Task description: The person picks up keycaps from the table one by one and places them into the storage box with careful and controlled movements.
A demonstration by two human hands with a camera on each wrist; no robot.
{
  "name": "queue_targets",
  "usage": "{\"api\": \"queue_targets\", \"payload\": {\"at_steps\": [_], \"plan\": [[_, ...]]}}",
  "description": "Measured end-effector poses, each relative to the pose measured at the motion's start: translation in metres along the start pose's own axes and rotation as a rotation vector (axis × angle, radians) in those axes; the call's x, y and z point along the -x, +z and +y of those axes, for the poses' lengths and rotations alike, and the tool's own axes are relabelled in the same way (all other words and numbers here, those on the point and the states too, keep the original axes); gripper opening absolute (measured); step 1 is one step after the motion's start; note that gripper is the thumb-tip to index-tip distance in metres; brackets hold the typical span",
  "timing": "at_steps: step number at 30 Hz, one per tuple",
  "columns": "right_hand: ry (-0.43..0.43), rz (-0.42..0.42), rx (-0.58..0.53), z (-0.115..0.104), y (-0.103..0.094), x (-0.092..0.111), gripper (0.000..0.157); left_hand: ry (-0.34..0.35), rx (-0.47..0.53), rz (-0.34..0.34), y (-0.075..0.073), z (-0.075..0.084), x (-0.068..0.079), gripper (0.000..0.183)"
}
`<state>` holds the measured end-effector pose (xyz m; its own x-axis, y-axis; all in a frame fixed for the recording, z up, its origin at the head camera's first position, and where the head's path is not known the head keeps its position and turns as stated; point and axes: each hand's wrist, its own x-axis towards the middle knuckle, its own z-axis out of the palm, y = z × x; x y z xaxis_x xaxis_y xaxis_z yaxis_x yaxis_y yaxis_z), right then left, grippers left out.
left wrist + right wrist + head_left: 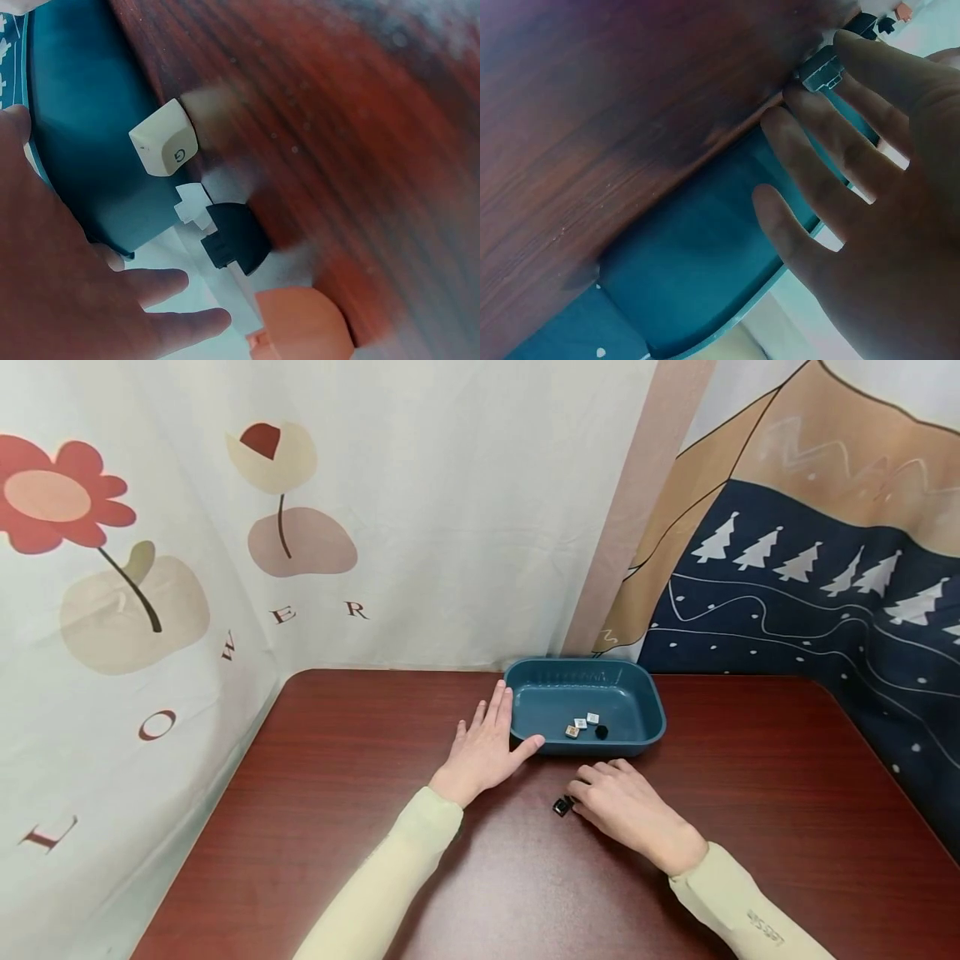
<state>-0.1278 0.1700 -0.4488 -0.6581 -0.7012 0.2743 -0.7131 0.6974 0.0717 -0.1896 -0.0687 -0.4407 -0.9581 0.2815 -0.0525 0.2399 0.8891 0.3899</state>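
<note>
Head view shows patterned curtain [465, 568] close behind the blue tray [543, 706]

Left hand [486, 747] at blue tray [540, 697] (four small pieces [592, 718] inside), right hand [626, 802] at black pieces [561, 807]

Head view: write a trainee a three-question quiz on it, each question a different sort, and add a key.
1. How many small pieces lie in the blue tray?

2. True or false: the left hand is at the right end of the tray as pictured.

3. Which is nearest the right hand: (a) the tray's far rim, (b) a black piece on the table, (c) the printed trees?

Key
1. Four: two white, one tan and one black.
2. False: it is at the tray's left end, with its fingers extended.
3. b
</note>
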Motion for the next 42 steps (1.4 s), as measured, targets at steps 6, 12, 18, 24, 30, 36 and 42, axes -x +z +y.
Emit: {"api": "queue_targets", "payload": {"at_steps": [6,12,18,24,30,36,42], "plan": [[0.008,0.006,-0.006,0.004,-0.005,0.004,0.016,0.000,0.017,0.001,-0.001,0.000,0.000,0.099],[0.027,0.019,-0.026,0.006,-0.013,0.008,0.020,-0.002,0.002,-0.002,-0.001,0.000,0.000,0.100],[0.033,0.062,-0.046,0.007,-0.020,0.012,0.021,-0.005,0.012,-0.006,-0.001,0.000,0.001,0.101],[0.032,0.119,-0.054,0.009,-0.025,0.014,0.026,-0.006,-0.002,-0.013,-0.002,-0.001,0.001,0.102],[0.055,0.151,-0.062,0.012,-0.029,0.013,0.026,-0.004,0.005,-0.014,-0.001,0.000,0.001,0.101],[0.067,0.233,-0.073,0.019,-0.032,0.012,0.029,-0.005,0.001,-0.016,-0.001,0.001,0.001,0.101],[0.137,0.286,-0.102,0.026,-0.036,0.010,0.031,-0.002,0.001,-0.013,-0.001,0.001,0.001,0.101]]}}
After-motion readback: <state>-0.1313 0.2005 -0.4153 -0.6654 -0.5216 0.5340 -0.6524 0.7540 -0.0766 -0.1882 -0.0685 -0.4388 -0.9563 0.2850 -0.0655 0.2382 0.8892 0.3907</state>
